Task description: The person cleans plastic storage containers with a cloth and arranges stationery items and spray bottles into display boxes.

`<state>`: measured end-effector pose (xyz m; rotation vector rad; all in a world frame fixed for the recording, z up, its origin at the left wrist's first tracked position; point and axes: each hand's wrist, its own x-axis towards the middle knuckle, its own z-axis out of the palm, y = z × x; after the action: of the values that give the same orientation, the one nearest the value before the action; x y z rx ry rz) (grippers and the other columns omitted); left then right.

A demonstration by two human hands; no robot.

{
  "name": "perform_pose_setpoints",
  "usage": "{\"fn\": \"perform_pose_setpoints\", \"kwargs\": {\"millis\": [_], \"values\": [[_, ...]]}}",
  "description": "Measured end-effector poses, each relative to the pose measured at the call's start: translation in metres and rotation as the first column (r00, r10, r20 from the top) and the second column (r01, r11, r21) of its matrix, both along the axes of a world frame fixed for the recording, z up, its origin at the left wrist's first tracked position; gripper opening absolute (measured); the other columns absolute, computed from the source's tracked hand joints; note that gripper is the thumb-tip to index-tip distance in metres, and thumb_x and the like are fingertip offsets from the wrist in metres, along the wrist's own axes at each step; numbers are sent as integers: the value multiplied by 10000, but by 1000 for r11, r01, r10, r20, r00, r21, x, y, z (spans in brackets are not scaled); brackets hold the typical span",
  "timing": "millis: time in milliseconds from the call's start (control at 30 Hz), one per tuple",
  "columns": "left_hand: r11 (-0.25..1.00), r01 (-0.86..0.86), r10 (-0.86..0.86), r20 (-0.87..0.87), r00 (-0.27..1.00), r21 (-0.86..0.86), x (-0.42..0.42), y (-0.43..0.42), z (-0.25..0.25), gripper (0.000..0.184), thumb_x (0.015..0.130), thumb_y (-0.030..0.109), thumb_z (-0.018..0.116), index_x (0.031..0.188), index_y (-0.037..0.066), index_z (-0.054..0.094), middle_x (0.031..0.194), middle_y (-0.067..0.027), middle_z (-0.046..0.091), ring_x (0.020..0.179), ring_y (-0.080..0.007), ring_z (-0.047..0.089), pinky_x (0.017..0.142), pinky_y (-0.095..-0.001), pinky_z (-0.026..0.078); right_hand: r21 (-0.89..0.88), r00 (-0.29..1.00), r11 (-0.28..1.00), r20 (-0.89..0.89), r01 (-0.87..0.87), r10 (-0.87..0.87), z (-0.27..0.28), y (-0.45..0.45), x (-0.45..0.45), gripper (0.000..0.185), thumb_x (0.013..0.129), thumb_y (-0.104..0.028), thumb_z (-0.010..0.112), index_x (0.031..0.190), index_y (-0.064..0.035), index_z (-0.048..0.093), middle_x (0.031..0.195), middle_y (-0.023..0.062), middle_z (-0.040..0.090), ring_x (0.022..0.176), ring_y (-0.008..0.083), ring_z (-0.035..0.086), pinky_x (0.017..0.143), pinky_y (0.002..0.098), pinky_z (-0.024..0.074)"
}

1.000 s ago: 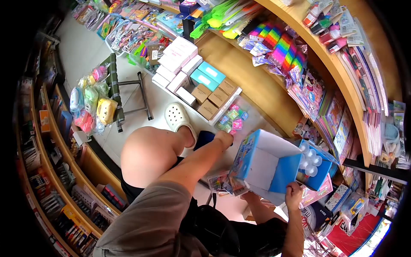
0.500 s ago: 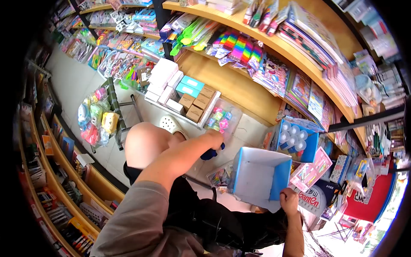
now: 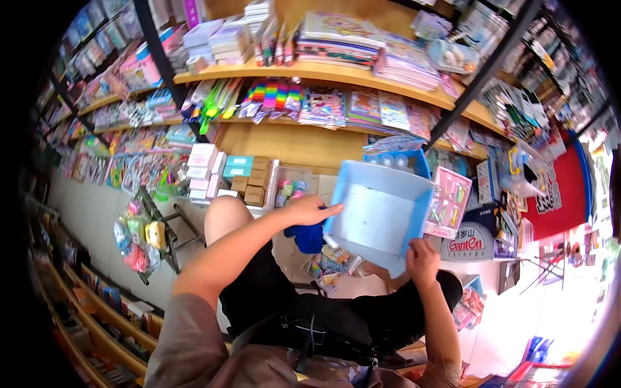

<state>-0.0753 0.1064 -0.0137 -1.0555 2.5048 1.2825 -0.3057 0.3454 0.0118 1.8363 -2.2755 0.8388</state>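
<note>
Since the earlier frame, our left hand [image 3: 310, 211] shifts from beside the clear bin [image 3: 297, 173] to the left rim of the blue box [image 3: 369, 218], while our view swings round; our right hand [image 3: 422, 260] keeps its place on the box.

Key relation: box lies ahead of us, between both hands, its mouth tilted up towards us. From the left hand it lies just to the right; from the right hand, forward and leftward. Right hand is nearer, being in contact: fingers curled round the near right corner, gripping the rim. Left hand has fingers partly bent, one digit stretched towards the left wall; we cannot tell whether it touches, nor whether the palm has hold of anything. Dark blue bundle [image 3: 306, 239] shows just below it, contact unclear.

Long axis: mouth looks nearly square, so we cannot name one with confidence.

Close by: second box [image 3: 422, 165] just beyond the far wall, pink pack [image 3: 448, 202] by the right side.
</note>
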Motion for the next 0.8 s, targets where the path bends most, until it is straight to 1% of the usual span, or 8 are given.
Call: {"fn": "perform_pose_setpoints", "kwargs": {"millis": [33, 100, 233, 367, 400, 500, 700, 800], "values": [[998, -62, 63, 47, 997, -24, -5, 3, -6, 763, 725, 698, 437, 778, -34, 647, 709, -207, 610, 655, -324, 605, 613, -395, 472, 13, 999, 1000, -31, -19, 19, -2, -4, 6, 76, 704, -45, 544, 777, -50, 564, 663, 121, 531, 568, 314, 546, 507, 390, 442], [991, -126, 115, -209, 971, -41, 0, -1, -53, 573, 736, 520, 534, 788, -40, 638, 729, -230, 610, 675, -342, 606, 625, -404, 475, -55, 999, 998, 28, -18, 20, 2, -11, 17, 79, 707, -62, 556, 784, -56, 573, 662, 113, 528, 566, 310, 545, 501, 389, 443], [988, -96, 76, -158, 985, -124, 10, 0, -80, 437, 713, 370, 565, 773, -59, 618, 724, -253, 600, 677, -363, 602, 626, -415, 473, -9, 970, 997, 232, 78, -74, -3, -7, 12, 364, 733, -86, 588, 1071, -39, 462, 656, 92, 536, 530, 265, 547, 477, 358, 437], [991, -34, 9, -194, 981, -127, 7, -4, -99, 422, 722, 360, 554, 740, -58, 609, 688, -258, 585, 649, -377, 592, 613, -430, 465, 59, 724, 997, 686, 49, -76, -45, 2, -21, 690, 707, -141, 662, 1233, -9, 235, 1046, 202, 496, 925, 277, 552, 760, 378, 461], [994, -28, 7, -203, 979, -105, 7, 0, -86, 420, 723, 360, 552, 735, -56, 608, 685, -256, 583, 645, -377, 591, 611, -430, 465, 147, 541, 988, 834, -38, -104, -40, 1, -25, 837, 702, -201, 692, 1293, -5, 132, 1237, 260, 331, 1132, 329, 413, 926, 408, 366], [988, -45, 13, -211, 977, -150, 6, 0, -83, 404, 739, 351, 541, 710, -47, 603, 688, -254, 579, 654, -392, 580, 614, -440, 461, 138, 252, 981, 962, -133, -101, -30, 0, -18, 943, 706, -248, 700, 1329, 0, 37, 1282, 263, 289, 1171, 320, 377, 962, 400, 331], [884, -152, 115, -110, 987, -443, 4, 17, -27, 362, 766, 321, 520, 704, -25, 606, 696, -248, 580, 690, -402, 582, 633, -478, 457, 145, 510, 984, 857, -102, -74, -87, -19, -21, 786, 734, -414, 669, 1247, 71, 323, 1186, 279, 453, 1072, 311, 495, 869, 368, 418], [837, -144, 44, -197, 979, -528, 1, 29, -19, 313, 768, 266, 523, 637, -11, 588, 586, -226, 557, 581, -396, 571, 551, -475, 451, 498, 646, 861, 624, 105, -440, -24, -26, -4, 539, 799, -390, 588, 1079, 65, 516, 994, 213, 591, 945, 287, 578, 842, 364, 435]]}}
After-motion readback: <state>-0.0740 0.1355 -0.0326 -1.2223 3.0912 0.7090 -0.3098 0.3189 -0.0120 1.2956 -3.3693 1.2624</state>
